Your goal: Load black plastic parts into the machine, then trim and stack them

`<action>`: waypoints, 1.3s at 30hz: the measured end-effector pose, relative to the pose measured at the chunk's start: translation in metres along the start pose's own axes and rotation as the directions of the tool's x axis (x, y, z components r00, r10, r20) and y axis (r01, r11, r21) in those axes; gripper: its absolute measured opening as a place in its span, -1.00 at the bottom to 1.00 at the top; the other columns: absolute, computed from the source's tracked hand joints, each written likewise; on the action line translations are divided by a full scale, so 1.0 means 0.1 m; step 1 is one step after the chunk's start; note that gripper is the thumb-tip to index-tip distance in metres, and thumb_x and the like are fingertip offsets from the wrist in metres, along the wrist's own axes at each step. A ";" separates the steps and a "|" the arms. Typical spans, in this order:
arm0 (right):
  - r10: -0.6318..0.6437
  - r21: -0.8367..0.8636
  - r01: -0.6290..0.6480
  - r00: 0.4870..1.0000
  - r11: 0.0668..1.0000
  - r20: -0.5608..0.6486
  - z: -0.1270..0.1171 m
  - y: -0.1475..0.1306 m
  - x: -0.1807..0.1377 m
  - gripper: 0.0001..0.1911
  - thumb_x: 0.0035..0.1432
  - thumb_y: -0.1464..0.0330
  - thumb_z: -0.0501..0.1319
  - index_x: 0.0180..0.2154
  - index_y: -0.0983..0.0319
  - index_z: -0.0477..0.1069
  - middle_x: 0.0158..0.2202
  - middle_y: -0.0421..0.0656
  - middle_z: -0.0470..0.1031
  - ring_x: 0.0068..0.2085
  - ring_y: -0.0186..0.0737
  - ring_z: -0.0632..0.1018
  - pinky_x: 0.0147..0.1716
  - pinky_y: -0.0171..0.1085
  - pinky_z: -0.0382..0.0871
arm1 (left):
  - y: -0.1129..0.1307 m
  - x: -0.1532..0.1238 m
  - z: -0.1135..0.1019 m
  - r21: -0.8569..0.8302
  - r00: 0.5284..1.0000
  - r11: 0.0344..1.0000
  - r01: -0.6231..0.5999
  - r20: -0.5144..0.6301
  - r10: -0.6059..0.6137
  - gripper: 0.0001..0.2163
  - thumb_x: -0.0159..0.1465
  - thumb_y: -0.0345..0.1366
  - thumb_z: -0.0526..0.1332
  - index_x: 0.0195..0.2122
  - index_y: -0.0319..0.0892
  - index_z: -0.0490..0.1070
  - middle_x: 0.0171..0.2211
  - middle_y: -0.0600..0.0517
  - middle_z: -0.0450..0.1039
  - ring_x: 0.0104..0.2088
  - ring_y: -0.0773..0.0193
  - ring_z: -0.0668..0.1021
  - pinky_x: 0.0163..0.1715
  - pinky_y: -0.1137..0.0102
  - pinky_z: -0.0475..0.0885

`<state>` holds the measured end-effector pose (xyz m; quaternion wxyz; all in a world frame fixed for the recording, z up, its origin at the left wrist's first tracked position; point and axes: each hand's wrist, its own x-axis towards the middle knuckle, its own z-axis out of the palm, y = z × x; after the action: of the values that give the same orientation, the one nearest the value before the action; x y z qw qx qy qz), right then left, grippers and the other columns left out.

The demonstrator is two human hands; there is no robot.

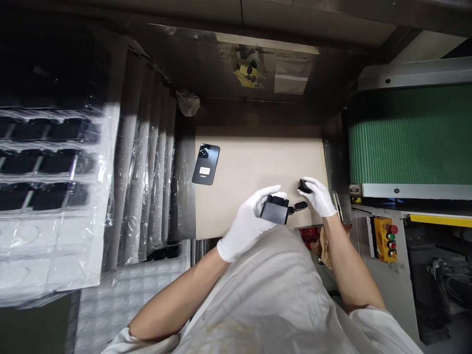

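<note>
Both my hands wear white gloves over a beige work mat (258,162). My left hand (249,223) is closed around a small black box-shaped part (275,211) near the mat's front edge. My right hand (319,196) pinches a small dark piece (304,186) between its fingertips. Between the hands a small black part (300,205) lies on the mat. A dark phone (205,164) lies back up at the mat's left edge, with a white sticker on it.
Stacked clear plastic trays holding dark items (47,162) fill the left side. A green conveyor belt (409,135) runs at the right, with a yellow button box (385,238) below it. A yellow-green bundle (249,71) sits at the back.
</note>
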<state>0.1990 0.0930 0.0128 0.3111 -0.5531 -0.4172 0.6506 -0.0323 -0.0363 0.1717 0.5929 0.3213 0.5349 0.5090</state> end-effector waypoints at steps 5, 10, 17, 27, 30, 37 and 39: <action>-0.078 -0.477 0.072 0.997 0.876 0.008 0.07 0.25 0.21 -0.43 -0.07 0.45 0.18 0.05 0.37 0.50 0.01 0.06 0.62 0.03 -0.11 0.60 0.24 -0.06 0.40 | 0.02 -0.02 0.02 -0.008 0.999 0.999 -0.036 -0.003 0.036 -0.30 0.04 -0.33 0.57 0.23 -0.17 0.42 0.13 -0.24 0.56 0.14 -0.03 0.60 0.14 0.17 0.55; -0.155 -0.530 0.143 0.988 0.836 0.023 -0.09 0.24 -0.13 -0.52 -0.01 0.45 0.18 0.00 0.28 0.56 0.04 -0.04 0.64 0.09 -0.13 0.59 0.29 -0.13 0.34 | -0.06 0.01 0.04 -0.055 0.999 0.998 -0.040 -0.007 0.040 -0.34 0.05 -0.21 0.58 0.18 -0.16 0.44 0.11 -0.23 0.58 0.11 -0.02 0.62 0.14 0.15 0.56; -0.274 -0.846 -0.313 0.849 0.431 -0.453 -0.86 0.26 -0.48 -0.49 0.27 0.28 0.14 0.19 0.35 0.44 0.10 0.17 0.53 0.13 0.11 0.53 0.18 0.01 0.36 | -0.11 0.01 0.14 -0.047 0.996 0.995 -0.089 0.019 0.090 -0.47 0.00 -0.23 0.60 -0.01 -0.16 0.53 0.04 -0.21 0.62 0.06 0.00 0.66 0.13 0.13 0.58; -0.041 -0.850 -0.391 0.901 0.353 -0.432 -1.25 0.43 -0.34 -0.33 0.26 0.30 0.19 0.36 0.32 0.23 -0.15 0.08 0.63 -0.17 -0.03 0.62 -0.10 -0.15 0.43 | -0.07 -0.07 0.20 0.044 0.976 0.977 -0.211 0.068 0.207 -0.55 0.08 -0.31 0.55 -0.01 -0.15 0.54 0.03 -0.16 0.63 0.05 0.05 0.66 0.17 0.14 0.55; -0.057 -0.822 -0.308 0.923 0.479 -0.380 -1.21 0.42 -0.53 -0.24 0.15 0.30 0.21 0.38 0.26 0.24 -0.36 -0.09 0.59 -0.34 -0.09 0.57 -0.17 -0.13 0.45 | -0.05 -0.11 0.20 0.125 0.957 0.949 -0.289 0.048 0.285 -0.58 0.11 -0.31 0.53 0.00 -0.14 0.55 0.03 -0.15 0.63 0.06 0.05 0.65 0.18 0.12 0.54; -0.172 -0.236 0.123 0.965 0.964 -0.199 -0.90 0.16 -1.35 -0.63 0.13 0.08 0.24 -0.17 0.19 0.55 -0.25 -0.03 0.62 -0.19 0.05 0.66 -0.15 0.07 0.57 | 0.04 -0.21 0.20 0.239 0.863 0.835 -0.496 0.032 0.504 -0.63 0.21 -0.47 0.39 0.04 -0.08 0.54 0.04 -0.10 0.63 0.06 0.08 0.66 0.14 0.16 0.58; -0.237 -0.088 0.226 0.959 0.970 -0.156 -0.78 -0.04 -1.61 -0.54 0.23 -0.03 0.12 -0.05 0.12 0.52 -0.17 -0.01 0.61 -0.11 0.09 0.66 -0.11 0.16 0.56 | 0.08 -0.23 0.22 0.217 0.824 0.799 -0.561 0.051 0.564 -0.63 0.21 -0.50 0.38 0.03 -0.08 0.54 0.05 -0.09 0.63 0.05 0.09 0.66 0.12 0.16 0.59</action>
<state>0.3061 -0.0299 0.0872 0.3992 -0.5629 -0.4741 0.5469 -0.0112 -0.0522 0.1915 0.3713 0.5256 0.4736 0.6014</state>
